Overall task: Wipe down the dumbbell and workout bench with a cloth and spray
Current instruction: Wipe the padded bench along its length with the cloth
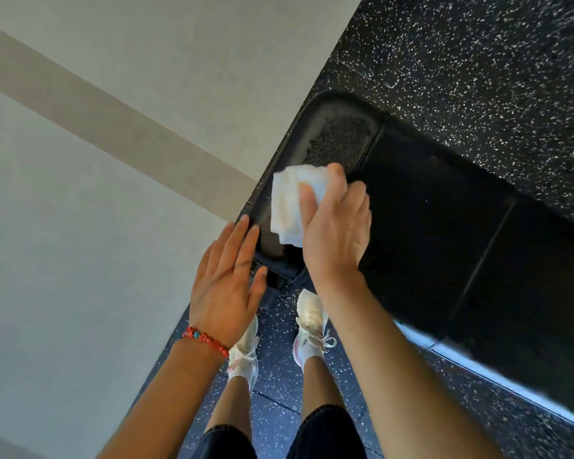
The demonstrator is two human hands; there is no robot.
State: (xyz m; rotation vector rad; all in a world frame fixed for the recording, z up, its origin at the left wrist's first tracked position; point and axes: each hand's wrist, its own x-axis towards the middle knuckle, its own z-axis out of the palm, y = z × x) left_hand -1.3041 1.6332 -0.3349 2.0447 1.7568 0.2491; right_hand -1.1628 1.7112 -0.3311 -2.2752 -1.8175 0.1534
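Note:
A black padded workout bench [438, 220] runs from the centre toward the lower right. Its end pad [338, 140] shows a wet, speckled patch. My right hand [335, 223] grips a folded white cloth [290, 200] and presses it on that end pad near the seam. My left hand [227, 279], with a red bead bracelet at the wrist, lies flat with fingers spread, its fingertips touching the pad's near corner. No dumbbell or spray bottle is in view.
A pale wall [113, 193] with a beige stripe fills the left side, right against the bench's end. Black speckled rubber floor [478, 61] surrounds the bench. My feet in white shoes [312, 323] stand beside the bench's end.

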